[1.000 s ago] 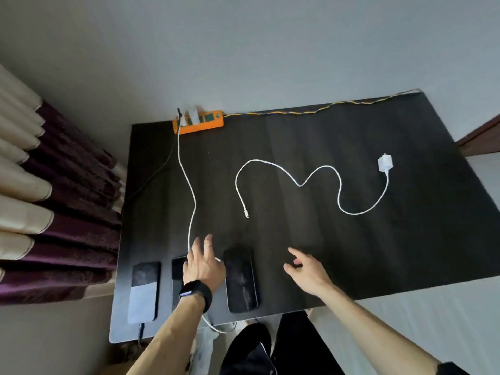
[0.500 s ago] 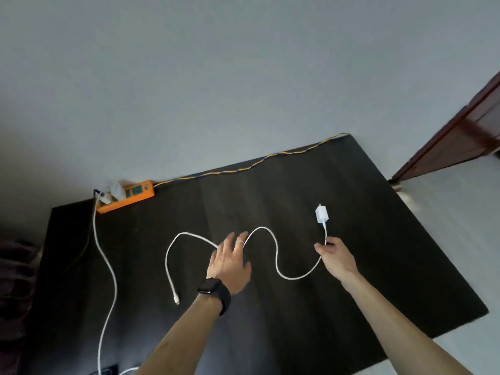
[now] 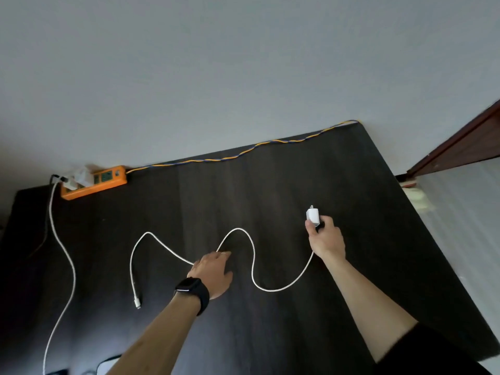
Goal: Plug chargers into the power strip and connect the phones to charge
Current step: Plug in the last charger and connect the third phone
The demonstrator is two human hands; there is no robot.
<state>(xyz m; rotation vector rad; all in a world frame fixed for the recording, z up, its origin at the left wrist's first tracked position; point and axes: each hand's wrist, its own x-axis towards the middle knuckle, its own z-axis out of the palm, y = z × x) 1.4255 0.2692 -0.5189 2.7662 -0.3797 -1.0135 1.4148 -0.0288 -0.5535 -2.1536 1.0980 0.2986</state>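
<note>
Right hand (image 3: pixel 326 239) pinches charger (image 3: pixel 313 215) by its rigid, light body. Left hand (image 3: pixel 213 272) lies flat, unclenched, on limp cable (image 3: pixel 254 266). Strip (image 3: pixel 108 182) at 10 o'clock on counter (image 3: pixel 351 185).

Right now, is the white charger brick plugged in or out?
Out: the right hand holds the white charger brick, prongs bare, far from the orange power strip.

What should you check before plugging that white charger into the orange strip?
1. Charger held in the right hand: ok.
2. Prongs free and pointing away from the hand: ok.
3. Empty socket on the power strip: ok, green sockets at its right end look free.
4. Cable free of knots: ok, only loose curves.
5. Left hand on the cable: ok, resting on a bend.
6. Phone ready for the loose plug end: cannot tell, phones mostly out of view.
</note>
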